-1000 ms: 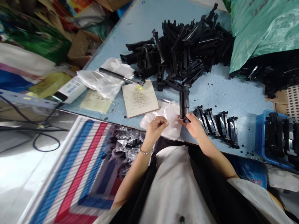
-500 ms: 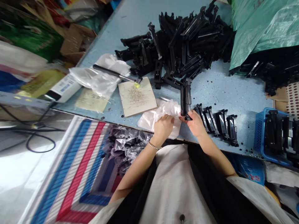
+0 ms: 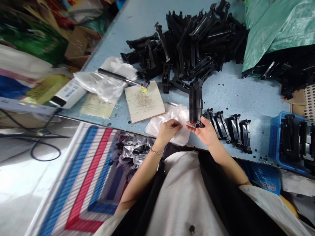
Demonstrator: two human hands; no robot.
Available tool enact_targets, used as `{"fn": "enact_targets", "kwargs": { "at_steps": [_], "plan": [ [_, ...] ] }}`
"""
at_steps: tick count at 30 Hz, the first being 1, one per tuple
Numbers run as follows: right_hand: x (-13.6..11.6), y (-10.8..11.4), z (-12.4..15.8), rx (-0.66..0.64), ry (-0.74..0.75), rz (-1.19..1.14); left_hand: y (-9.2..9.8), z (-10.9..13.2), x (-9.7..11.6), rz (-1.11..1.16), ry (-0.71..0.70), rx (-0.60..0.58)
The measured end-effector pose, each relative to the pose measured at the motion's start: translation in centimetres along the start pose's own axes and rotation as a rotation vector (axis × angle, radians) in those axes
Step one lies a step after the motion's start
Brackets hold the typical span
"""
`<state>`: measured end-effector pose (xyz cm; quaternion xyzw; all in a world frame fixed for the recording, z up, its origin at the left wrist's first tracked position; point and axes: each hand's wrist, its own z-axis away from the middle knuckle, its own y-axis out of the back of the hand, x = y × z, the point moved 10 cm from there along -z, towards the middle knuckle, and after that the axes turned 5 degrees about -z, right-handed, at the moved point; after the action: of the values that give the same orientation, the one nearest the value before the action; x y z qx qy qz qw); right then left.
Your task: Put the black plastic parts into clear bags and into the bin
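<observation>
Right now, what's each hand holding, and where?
The right hand grips a black plastic part by its lower end; the left hand pinches a clear plastic bag's edge.

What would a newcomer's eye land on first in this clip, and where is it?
The big heap of black plastic parts dominates the top middle of the blue table, with a green plastic sack at upper right. Nearer, the right hand holds a black part upright beside a neat row of similar parts. At lower left, a red-and-blue striped sheet stands out below the table's edge.
</observation>
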<state>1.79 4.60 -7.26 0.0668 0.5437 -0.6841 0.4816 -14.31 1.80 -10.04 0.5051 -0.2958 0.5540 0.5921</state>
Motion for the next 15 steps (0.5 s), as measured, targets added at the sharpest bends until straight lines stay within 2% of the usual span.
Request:
{"fn": "enact_targets", "kwargs": {
  "at_steps": [4, 6, 9, 11, 13, 15],
  "plan": [
    [0.7, -0.6, -1.2, -0.011, 0.014, 0.009, 0.5, 0.6, 0.8, -0.035, -0.083, 0.094],
    [1.3, -0.6, -1.9, -0.013, 0.012, 0.023, 0.6, 1.5, 2.6, -0.155, -0.245, 0.114],
    [1.2, 0.0, -2.6, 0.033, 0.069, 0.111, 0.1, 3.2, 5.0, -0.463, -0.485, 0.073],
    [0.0, 0.7, -2.3, 0.102, 0.167, 0.207, 1.0, 3.6, 5.4, -0.642, -0.51, 0.112],
    [-1.3, 1.1, -1.0, 0.124, 0.217, 0.266, 2.5, 3.5, 5.4, -0.723, -0.487, 0.179],
    [-1.1, 1.2, 0.8, 0.052, 0.119, 0.236, 3.4, 3.3, 5.4, -0.694, -0.482, 0.192]
  ]
}}
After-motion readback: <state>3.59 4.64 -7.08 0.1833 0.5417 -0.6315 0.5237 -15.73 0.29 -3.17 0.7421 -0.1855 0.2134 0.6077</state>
